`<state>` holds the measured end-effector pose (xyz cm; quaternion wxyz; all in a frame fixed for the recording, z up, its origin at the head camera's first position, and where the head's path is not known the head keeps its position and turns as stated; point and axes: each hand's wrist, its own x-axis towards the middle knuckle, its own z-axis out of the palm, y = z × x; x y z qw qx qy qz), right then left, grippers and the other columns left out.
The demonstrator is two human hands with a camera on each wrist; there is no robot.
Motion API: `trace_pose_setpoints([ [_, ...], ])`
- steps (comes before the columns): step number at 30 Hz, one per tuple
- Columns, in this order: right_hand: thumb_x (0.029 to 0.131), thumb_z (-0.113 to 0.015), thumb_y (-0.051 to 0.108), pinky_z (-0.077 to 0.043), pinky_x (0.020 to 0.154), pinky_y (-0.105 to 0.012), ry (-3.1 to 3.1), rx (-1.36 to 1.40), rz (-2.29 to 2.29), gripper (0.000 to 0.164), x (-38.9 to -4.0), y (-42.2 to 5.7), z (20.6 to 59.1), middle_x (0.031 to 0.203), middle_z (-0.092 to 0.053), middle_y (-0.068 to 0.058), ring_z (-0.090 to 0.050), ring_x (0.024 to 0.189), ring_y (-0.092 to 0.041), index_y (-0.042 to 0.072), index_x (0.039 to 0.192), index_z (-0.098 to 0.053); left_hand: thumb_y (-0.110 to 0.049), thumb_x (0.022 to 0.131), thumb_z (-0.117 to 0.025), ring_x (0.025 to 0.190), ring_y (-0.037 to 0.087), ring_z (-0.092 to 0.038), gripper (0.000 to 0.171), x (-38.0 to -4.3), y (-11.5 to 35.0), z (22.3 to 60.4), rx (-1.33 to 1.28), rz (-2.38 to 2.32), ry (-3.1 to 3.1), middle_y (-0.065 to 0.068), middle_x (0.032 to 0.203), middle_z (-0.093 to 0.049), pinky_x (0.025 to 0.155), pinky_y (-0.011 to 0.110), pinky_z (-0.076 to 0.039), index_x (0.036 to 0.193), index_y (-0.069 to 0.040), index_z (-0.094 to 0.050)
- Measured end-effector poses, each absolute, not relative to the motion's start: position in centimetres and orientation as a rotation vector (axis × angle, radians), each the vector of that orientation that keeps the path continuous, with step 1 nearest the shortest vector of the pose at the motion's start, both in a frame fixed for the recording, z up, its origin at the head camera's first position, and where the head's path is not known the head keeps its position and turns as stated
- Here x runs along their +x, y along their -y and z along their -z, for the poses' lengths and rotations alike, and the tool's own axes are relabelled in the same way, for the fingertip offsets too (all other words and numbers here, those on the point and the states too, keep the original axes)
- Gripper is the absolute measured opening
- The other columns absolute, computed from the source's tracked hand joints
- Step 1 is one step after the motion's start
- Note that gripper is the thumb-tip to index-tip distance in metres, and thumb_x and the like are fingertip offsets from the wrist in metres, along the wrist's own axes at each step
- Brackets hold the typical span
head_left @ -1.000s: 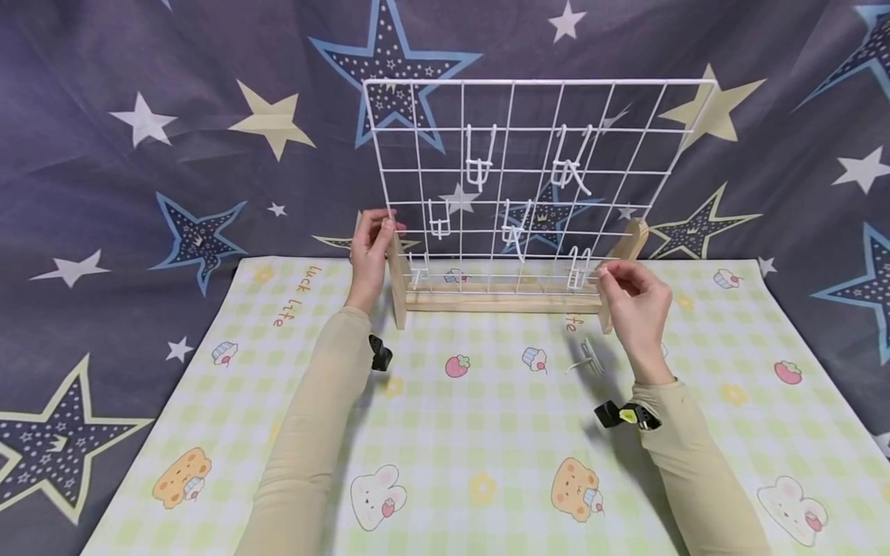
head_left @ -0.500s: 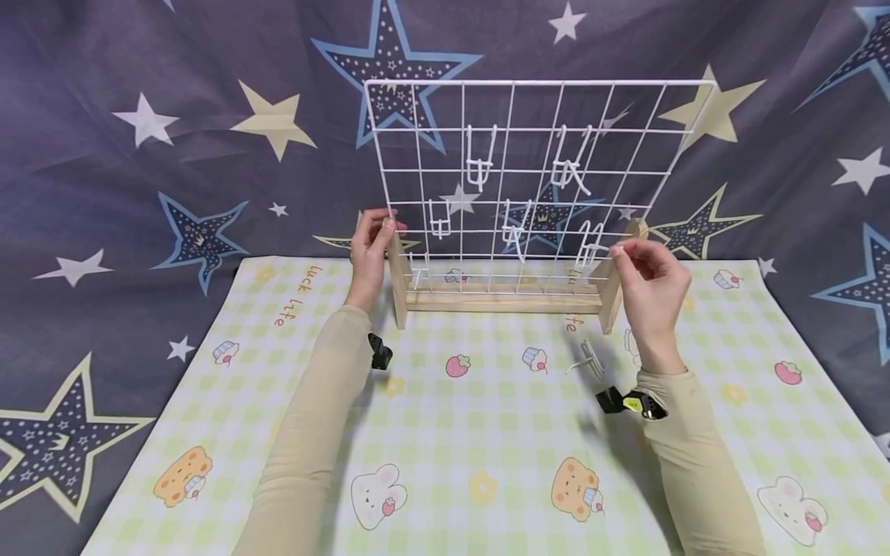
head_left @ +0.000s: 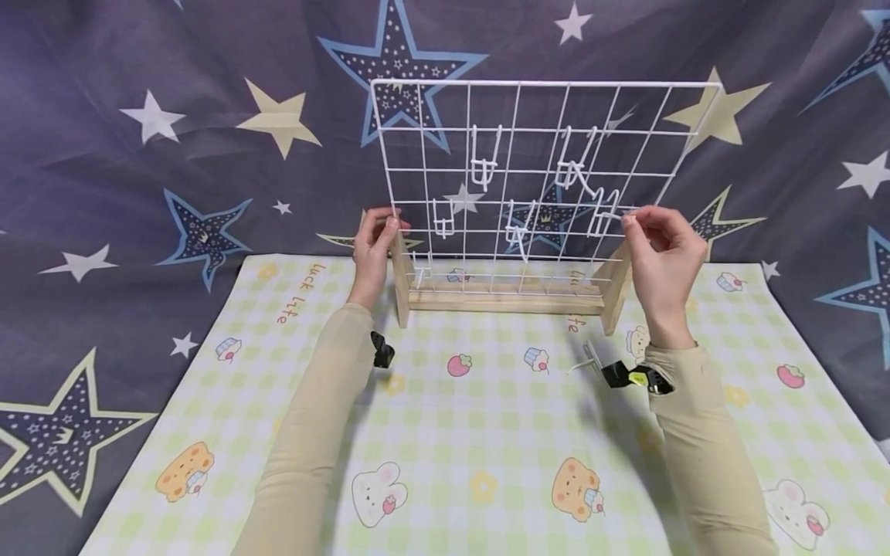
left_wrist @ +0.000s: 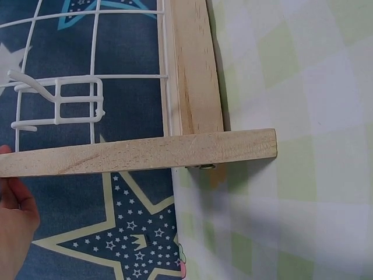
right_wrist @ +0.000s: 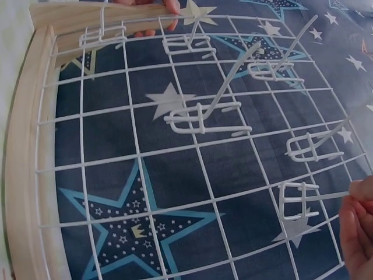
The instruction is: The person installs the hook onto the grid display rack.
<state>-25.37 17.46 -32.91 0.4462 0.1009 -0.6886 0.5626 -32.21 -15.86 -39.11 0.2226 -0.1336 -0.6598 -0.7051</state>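
A white wire grid panel point(head_left: 514, 170) stands in a wooden stand point(head_left: 507, 300) with several white hooks hung on it. My left hand point(head_left: 375, 251) holds the stand's left upright point(left_wrist: 116, 157), with the fingers partly behind it. At the panel's right side my right hand point(head_left: 667, 266) pinches the prong of a white wire hook point(head_left: 603, 215). In the right wrist view this hook point(right_wrist: 300, 201) lies against the grid wires; whether it is hooked on cannot be told. Other hooks hang on the grid, one near the top middle point(head_left: 484, 160) and one low on the left point(head_left: 421, 270).
A loose white hook point(head_left: 591, 354) lies on the checked tablecloth point(head_left: 431, 432), partly behind the right wrist camera point(head_left: 636, 377). A dark star-patterned curtain point(head_left: 208, 62) hangs behind the stand.
My right hand has moved up and slightly right along the panel, carrying the hook from the lower right to mid-height. My left hand stays on the upright.
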Motion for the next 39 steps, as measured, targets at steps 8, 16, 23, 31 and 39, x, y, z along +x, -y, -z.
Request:
trace_pose_setpoints([
  [8, 0.082, -0.066, -0.011, -0.046, 0.065, -0.013, 1.725, 0.248, -1.344, 0.003, -26.0, -17.3, 33.7, 0.079, -0.068, -0.012, -0.058, 0.067, -0.002, -0.014, 0.083, -0.066, -0.002, 0.098, -0.048, 0.101, 0.048, -0.053, 0.027, -32.1, 16.0, 39.1, -0.374, 1.927, 1.846, 0.04, 0.105, -0.057, 0.084, 0.031, -0.048, 0.116, 0.018, -0.049],
  [16, 0.08, -0.064, -0.017, -0.047, 0.067, -0.014, 1.76, 0.306, -1.205, 0.004, -26.2, -17.0, 35.9, 0.076, -0.063, -0.02, -0.055, 0.07, 0.001, -0.014, 0.082, -0.064, -0.001, 0.098, -0.048, 0.102, 0.05, -0.053, 0.027, -32.2, 16.0, 39.1, -0.392, 1.934, 1.845, 0.04, 0.105, -0.057, 0.083, 0.027, -0.048, 0.117, 0.018, -0.049],
  [23, 0.081, -0.06, -0.017, -0.049, 0.068, -0.022, 1.764, 0.281, -1.281, 0.004, -26.4, -16.8, 37.2, 0.078, -0.061, -0.011, -0.056, 0.073, -0.006, -0.014, 0.082, -0.062, -0.001, 0.098, -0.048, 0.103, 0.049, -0.053, 0.027, -32.3, 16.1, 39.2, -0.385, 1.924, 1.855, 0.04, 0.106, -0.058, 0.084, 0.026, -0.048, 0.117, 0.018, -0.049],
  [31, 0.084, -0.055, -0.013, -0.047, 0.07, -0.015, 1.785, 0.274, -1.309, 0.007, -26.3, -16.5, 37.7, 0.081, -0.06, -0.022, -0.055, 0.072, -0.003, -0.018, 0.088, -0.056, -0.002, 0.099, -0.048, 0.103, 0.05, -0.053, 0.027, -32.2, 16.0, 39.2, -0.393, 1.911, 1.855, 0.041, 0.105, -0.056, 0.088, 0.034, -0.048, 0.117, 0.018, -0.049],
  [39, 0.086, -0.052, -0.016, -0.048, 0.071, -0.016, 1.826, 0.235, -1.404, 0.012, -25.6, -16.5, 38.2, 0.087, -0.059, -0.027, -0.057, 0.075, -0.006, -0.021, 0.097, -0.053, -0.002, 0.099, -0.048, 0.1, 0.043, -0.056, 0.026, -32.1, 16.0, 39.2, -0.394, 1.916, 1.845, 0.038, 0.104, -0.057, 0.085, 0.03, -0.049, 0.116, 0.017, -0.05],
])
